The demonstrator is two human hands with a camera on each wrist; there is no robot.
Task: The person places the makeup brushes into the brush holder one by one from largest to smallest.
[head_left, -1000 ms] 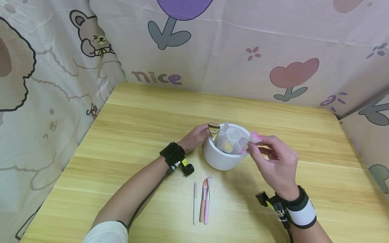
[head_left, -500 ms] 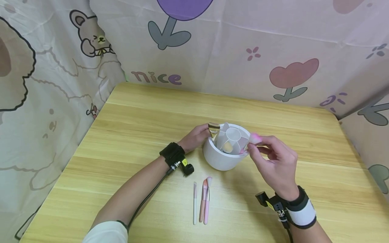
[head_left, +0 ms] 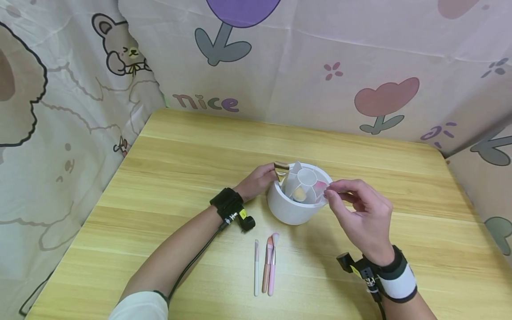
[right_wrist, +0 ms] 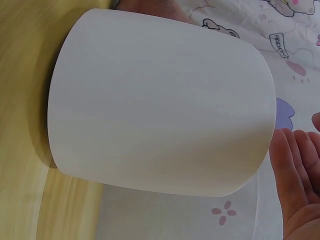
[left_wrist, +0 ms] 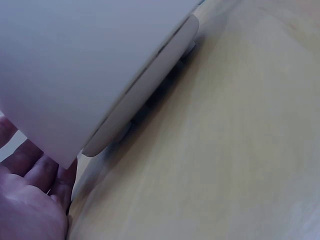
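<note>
A white round makeup brush holder [head_left: 294, 214] with clear dividers stands mid-table. My left hand [head_left: 258, 182] holds its left side, and the left wrist view shows bent fingers [left_wrist: 42, 172] against the white wall [left_wrist: 90, 60]. Inside the holder are a brush with a pink head [head_left: 320, 186], a beige-tipped brush [head_left: 299, 194] and, at the left rim, a gold-and-brown brush [head_left: 282, 171]. Close to the right rim is my right hand [head_left: 362, 218], thumb and fingers apart. In the right wrist view its fingertips [right_wrist: 282, 137] lie right at the holder's top edge, with nothing between them.
In front of the holder lie three slim brushes: a white-handled brush [head_left: 256, 267], a rose-brown brush [head_left: 267, 264] and a pink brush [head_left: 273, 264]. A printed cloth [head_left: 280, 71] hangs behind the wooden table [head_left: 180, 146].
The pink-headed brush has left my right fingers and dropped into a right-hand compartment of the holder. My right hand stays at the rim. The left hand has not moved.
</note>
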